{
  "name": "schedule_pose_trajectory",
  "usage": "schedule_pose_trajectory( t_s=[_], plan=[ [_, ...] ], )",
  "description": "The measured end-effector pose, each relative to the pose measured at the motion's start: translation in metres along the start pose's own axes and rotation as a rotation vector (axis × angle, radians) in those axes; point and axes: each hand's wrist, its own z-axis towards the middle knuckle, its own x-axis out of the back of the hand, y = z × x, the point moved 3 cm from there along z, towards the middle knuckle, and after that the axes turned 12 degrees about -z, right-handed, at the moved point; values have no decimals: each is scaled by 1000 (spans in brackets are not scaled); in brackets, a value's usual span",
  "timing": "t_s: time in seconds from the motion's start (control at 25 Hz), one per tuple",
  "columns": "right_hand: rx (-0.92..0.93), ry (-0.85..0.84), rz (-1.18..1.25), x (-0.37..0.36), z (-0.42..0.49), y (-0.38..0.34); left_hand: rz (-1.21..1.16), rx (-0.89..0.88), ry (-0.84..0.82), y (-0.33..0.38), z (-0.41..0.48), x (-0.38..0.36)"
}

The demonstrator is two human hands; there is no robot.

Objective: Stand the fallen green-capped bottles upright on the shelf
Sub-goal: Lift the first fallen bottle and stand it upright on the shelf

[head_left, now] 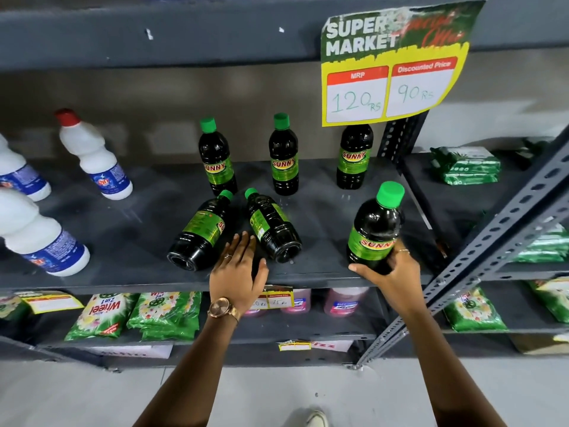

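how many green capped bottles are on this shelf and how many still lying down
6. Three stand at the back: left, middle, and right, its cap hidden by the price sign. Two lie at the front. The right hand holds one.

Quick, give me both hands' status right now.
Left hand: open, fingers spread, holding nothing, between the two fallen bottles.
Right hand: closed around the base of a green-capped bottle, nearly upright.
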Motion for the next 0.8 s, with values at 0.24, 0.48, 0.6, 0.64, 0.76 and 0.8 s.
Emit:
schedule_pose_trajectory(
  t_s=[0.24,0.48,0.6,0.64,0.76,0.8],
  plan=[
    [58,-27,-100,6,-11,5,8,-29,-7,0,0,0],
    [87,-40,-190,4,-8,6,-17,-36,-70,-2,-2,0],
    [50,-41,-180,4,-8,1,-86,-27,-119,-2,-3,4],
    [27,-15,-126,4,-10,-1,-146,-24,-145,-2,-5,7],
    [-88,255,128,-2,-42,-11,-351,-99,-184,-9,-18,28],
    [-110,361,142,-12,-62,-18,-388,-169,-169,-15,-23,41]
  ],
)
